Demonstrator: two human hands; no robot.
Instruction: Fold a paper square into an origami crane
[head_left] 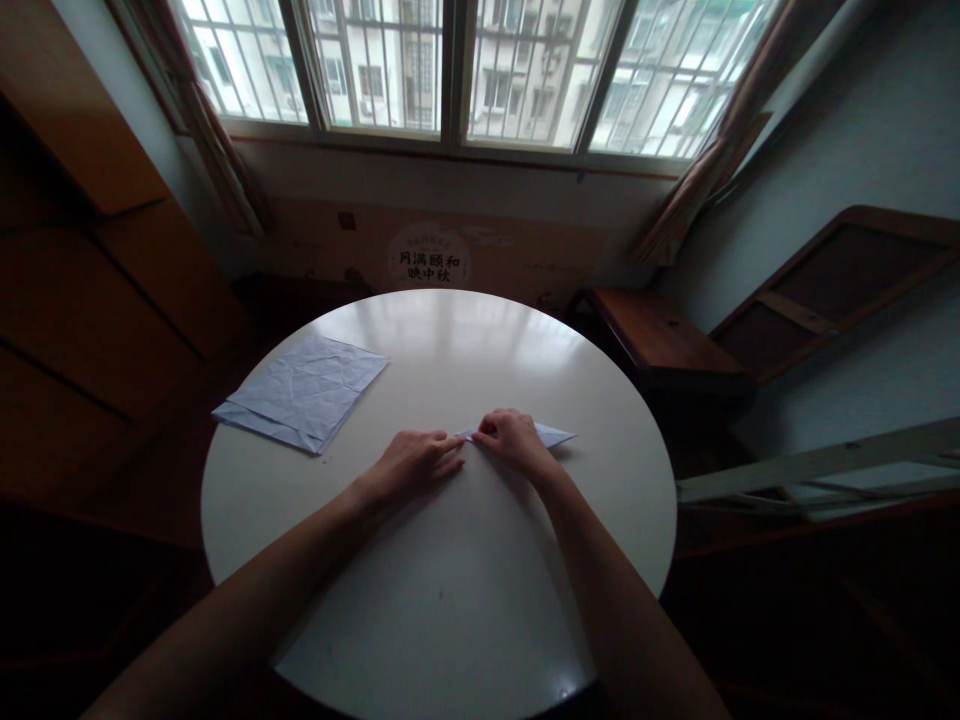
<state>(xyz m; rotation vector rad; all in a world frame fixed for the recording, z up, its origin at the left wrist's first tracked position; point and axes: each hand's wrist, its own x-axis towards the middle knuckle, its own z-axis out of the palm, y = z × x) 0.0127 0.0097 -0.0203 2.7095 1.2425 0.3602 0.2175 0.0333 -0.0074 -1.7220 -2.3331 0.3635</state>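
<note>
A small folded piece of pale paper (553, 436) lies on the round white table (442, 590), its pointed right end sticking out past my right hand. My right hand (511, 440) is closed on the paper with thumb and fingers pinched near its left end, and covers the middle of it. From the left, my left hand (421, 458) rests on the tabletop with fingers stretched out and apart. One of its fingertips touches the narrow left tip of the paper. How the folds run under the fingers is hidden.
A stack of creased pale paper sheets (304, 390) lies at the table's left edge. A wooden bench (667, 335) stands beyond the table on the right, near a leaning wooden frame (847, 280). Wooden cabinets (90, 290) line the left; a barred window (450, 75) is ahead.
</note>
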